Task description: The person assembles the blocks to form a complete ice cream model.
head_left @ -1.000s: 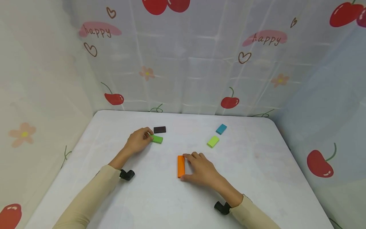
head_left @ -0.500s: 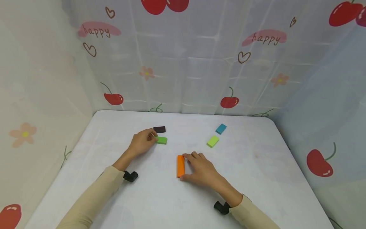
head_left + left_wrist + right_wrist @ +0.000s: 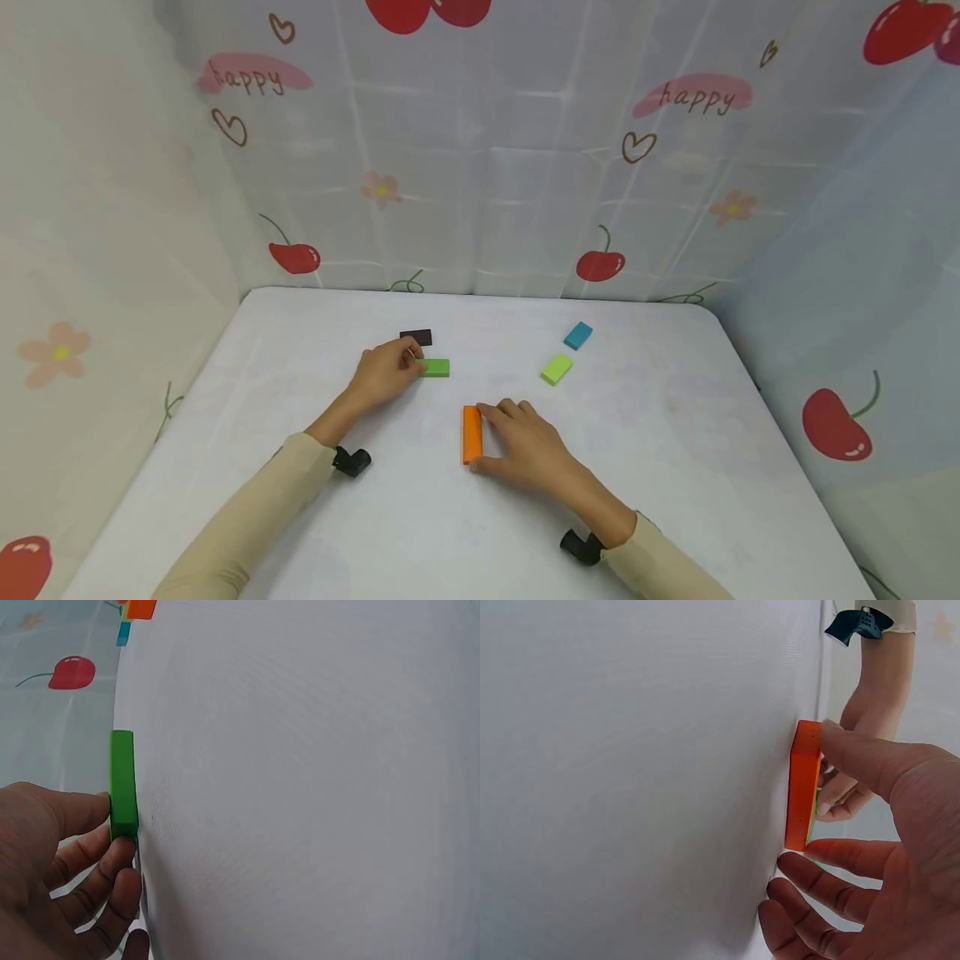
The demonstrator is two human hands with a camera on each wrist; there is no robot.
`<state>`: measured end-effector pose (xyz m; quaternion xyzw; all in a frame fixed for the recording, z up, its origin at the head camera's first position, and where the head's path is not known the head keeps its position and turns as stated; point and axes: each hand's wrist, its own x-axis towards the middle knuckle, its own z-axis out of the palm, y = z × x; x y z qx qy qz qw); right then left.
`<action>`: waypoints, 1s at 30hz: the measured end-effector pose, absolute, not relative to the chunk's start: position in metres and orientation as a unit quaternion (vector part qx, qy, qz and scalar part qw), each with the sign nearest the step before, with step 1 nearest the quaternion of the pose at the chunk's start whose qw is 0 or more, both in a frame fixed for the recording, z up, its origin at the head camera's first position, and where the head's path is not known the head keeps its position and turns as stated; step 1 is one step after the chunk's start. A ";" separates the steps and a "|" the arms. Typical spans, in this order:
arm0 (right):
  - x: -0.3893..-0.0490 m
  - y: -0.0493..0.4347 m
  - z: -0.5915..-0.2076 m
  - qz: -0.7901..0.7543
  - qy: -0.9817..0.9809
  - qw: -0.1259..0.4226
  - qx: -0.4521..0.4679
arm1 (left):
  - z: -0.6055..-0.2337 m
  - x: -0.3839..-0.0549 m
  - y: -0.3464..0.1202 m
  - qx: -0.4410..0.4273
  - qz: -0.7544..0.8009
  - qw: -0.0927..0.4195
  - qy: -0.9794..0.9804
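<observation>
Near the middle of the table, my left hand pinches the left end of a green rectangular block between thumb and fingers. The left wrist view shows the thumb on one side of this green block and fingertips below it. My right hand spans an orange block, thumb at its near end and index finger at its far end. In the right wrist view the orange block lies between those two fingertips, with the other fingers spread. A dark brown block sits just behind my left hand, partly covered by it.
A yellow-green block and a blue block lie apart at the right rear of the white table. Printed curtains stand behind the table and at both sides. Black wrist cameras stick out below the sleeves.
My left hand has slid right with the green block, which has turned from slightly slanted to level with the table's rear edge. The right hand and orange block have stayed put.
</observation>
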<state>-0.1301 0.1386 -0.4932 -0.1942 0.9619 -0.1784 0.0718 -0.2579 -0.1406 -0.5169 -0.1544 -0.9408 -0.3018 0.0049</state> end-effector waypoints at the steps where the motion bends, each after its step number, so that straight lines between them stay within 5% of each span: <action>1: -0.129 0.139 -0.493 -0.176 0.962 0.067 -0.198 | -0.517 -0.258 -0.139 -0.155 -0.301 0.004 -0.941; 19: -0.121 0.135 -0.497 -0.139 0.963 0.007 -0.230 | -0.517 -0.257 -0.113 -0.177 -0.300 -0.009 -0.937; 30: -0.120 0.136 -0.494 -0.148 0.964 0.018 -0.218 | -0.522 -0.256 -0.102 -0.188 -0.297 -0.001 -0.936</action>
